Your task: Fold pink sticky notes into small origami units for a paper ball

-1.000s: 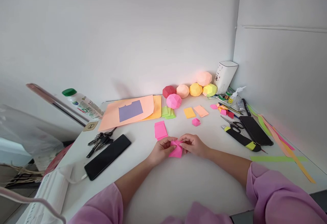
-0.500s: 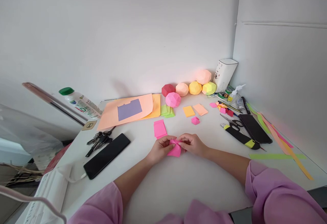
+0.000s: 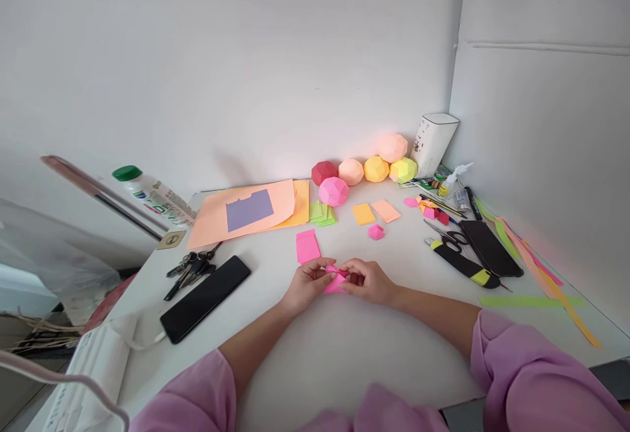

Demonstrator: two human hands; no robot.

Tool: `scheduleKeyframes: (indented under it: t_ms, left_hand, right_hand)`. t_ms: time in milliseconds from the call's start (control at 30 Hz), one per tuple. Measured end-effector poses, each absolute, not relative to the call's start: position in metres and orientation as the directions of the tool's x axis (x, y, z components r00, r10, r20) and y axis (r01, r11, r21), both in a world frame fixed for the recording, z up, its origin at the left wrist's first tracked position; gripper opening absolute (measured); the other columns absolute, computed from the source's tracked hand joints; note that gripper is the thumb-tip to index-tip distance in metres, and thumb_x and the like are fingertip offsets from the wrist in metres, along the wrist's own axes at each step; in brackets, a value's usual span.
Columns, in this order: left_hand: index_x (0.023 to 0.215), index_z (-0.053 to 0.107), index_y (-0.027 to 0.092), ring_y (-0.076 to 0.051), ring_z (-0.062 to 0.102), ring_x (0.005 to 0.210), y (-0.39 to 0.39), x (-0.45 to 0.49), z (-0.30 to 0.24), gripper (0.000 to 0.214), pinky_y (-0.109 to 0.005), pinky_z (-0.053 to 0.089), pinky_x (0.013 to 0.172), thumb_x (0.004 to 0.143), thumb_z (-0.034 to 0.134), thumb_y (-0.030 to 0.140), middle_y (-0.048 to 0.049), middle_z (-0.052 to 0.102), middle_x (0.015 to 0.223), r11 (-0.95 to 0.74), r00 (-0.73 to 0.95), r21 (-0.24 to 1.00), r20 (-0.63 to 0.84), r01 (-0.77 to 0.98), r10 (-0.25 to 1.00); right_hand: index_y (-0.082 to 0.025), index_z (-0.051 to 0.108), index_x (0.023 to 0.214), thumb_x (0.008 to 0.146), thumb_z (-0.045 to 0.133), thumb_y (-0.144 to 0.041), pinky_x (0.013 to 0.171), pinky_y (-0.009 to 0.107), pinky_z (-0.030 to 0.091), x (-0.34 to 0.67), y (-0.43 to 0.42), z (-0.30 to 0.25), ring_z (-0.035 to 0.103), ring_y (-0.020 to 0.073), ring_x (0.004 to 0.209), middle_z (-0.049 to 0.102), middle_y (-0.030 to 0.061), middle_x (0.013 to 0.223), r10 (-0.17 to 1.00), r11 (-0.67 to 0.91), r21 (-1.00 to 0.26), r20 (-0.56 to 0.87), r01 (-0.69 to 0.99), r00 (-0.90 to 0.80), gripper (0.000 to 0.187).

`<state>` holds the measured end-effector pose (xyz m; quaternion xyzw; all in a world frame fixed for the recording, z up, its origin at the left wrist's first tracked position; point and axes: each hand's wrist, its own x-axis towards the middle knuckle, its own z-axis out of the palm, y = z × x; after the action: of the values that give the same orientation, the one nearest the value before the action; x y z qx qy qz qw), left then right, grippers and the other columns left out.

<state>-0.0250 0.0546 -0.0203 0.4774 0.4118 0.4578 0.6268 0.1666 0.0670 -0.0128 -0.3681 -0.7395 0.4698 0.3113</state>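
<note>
A small folded piece of pink paper is pinched between both hands at the middle of the white desk. My left hand grips its left side, thumb on top. On its right side, my right hand is closed with bent fingertips on the paper; part of the fold is hidden behind the fingers. Just beyond my left hand lie pink paper rectangles. A small folded pink paper piece rests farther back, near orange paper and peach paper.
Several faceted paper balls, one pink, stand by the wall. Scissors, a utility knife and paper strips lie at right. Keys, a black phone and a bottle are at left. Green paper sits behind.
The pink paper between my hands has been tilted and folded, so less of its flat face shows. My right hand has shifted slightly, its fingers more curled.
</note>
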Motion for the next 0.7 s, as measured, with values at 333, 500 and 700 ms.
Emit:
scheduleKeyframes:
  t_ms: [333,500,700]
  left_hand:
    - [0.091,0.070,0.021,-0.017,0.058,0.080,0.0525,-0.0223,-0.0223,0.020,-0.026,0.049,0.058,0.077,0.065,0.034,-0.0089,0.057,0.099,-0.200,0.221,0.973,0.171,0.115,0.960]
    - [0.085,0.072,0.019,-0.018,0.059,0.076,0.0515,-0.0228,-0.0184,0.018,-0.031,0.050,0.069,0.081,0.061,0.032,-0.0082,0.065,0.083,-0.244,0.280,0.962,0.203,0.120,0.938]
    - [0.082,0.075,0.021,-0.017,0.061,0.074,0.0495,-0.0229,-0.0159,0.016,-0.030,0.050,0.067,0.079,0.063,0.031,-0.0076,0.067,0.081,-0.190,0.265,0.980,0.171,0.051,0.949]
  right_hand:
    - [-0.018,0.060,0.091,0.083,0.054,-0.041,0.052,0.026,0.044,0.1677,0.0677,-0.0096,0.052,0.0111,0.050,0.061,0.0010,0.068,0.833,0.242,-0.951,0.103,0.191,-0.544,0.025]
    - [-0.018,0.060,0.086,0.084,0.053,-0.043,0.048,0.025,0.041,0.1677,0.0677,-0.0091,0.048,0.0107,0.046,0.059,-0.0009,0.060,0.829,0.242,-0.949,0.095,0.200,-0.552,0.027]
    - [-0.018,0.060,0.082,0.083,0.055,-0.043,0.047,0.024,0.040,0.1674,0.0687,-0.0071,0.046,0.0101,0.045,0.054,-0.0031,0.054,0.831,0.212,-0.957,0.070,0.199,-0.551,0.025]
